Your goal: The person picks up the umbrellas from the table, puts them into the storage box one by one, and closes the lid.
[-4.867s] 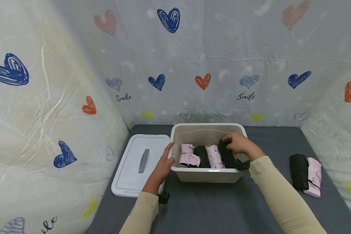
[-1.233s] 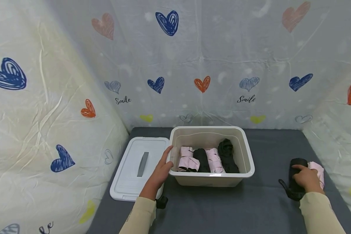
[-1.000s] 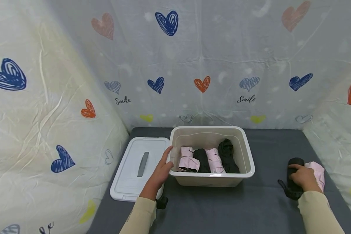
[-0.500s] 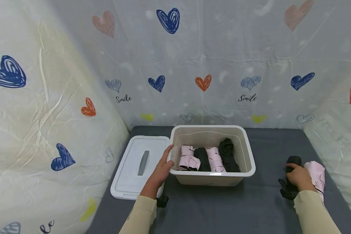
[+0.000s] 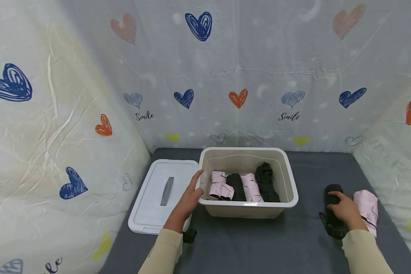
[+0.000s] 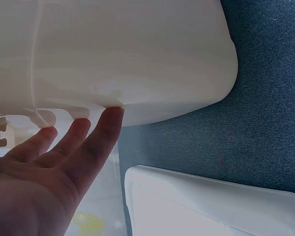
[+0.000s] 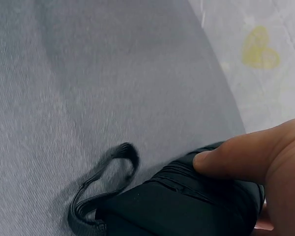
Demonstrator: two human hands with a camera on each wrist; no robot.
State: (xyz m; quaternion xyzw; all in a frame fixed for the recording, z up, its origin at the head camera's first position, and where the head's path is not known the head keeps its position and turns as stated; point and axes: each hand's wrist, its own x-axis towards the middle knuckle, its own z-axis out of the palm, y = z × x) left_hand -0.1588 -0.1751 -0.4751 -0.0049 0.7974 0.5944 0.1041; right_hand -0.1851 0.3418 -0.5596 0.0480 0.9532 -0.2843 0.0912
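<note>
My right hand (image 5: 345, 210) grips a black folded umbrella (image 5: 331, 199) on the right of the table. In the right wrist view its thumb presses the gathered black cloth (image 7: 182, 206), and a wrist strap (image 7: 110, 177) loops out over the tabletop. Just right of that hand lies a pink folded umbrella (image 5: 367, 207). My left hand (image 5: 189, 199) rests at the left side of a beige plastic bin (image 5: 248, 210). Seen from the left wrist, its extended fingers (image 6: 96, 147) touch the outer wall. Inside the bin, pink and black rolled umbrellas (image 5: 250, 187) lie in a row.
A white lid (image 5: 150, 201) with a grey handle lies flat left of the bin, partly behind my left forearm. The dark grey table (image 5: 260, 247) meets heart-printed curtains (image 5: 205, 68) at the back and sides. Inside the bin, its right end shows bare floor.
My right hand let go of a black umbrella in the bin, went right to the outer black umbrella, and has shifted it left, away from the pink one. My left hand stays at the bin.
</note>
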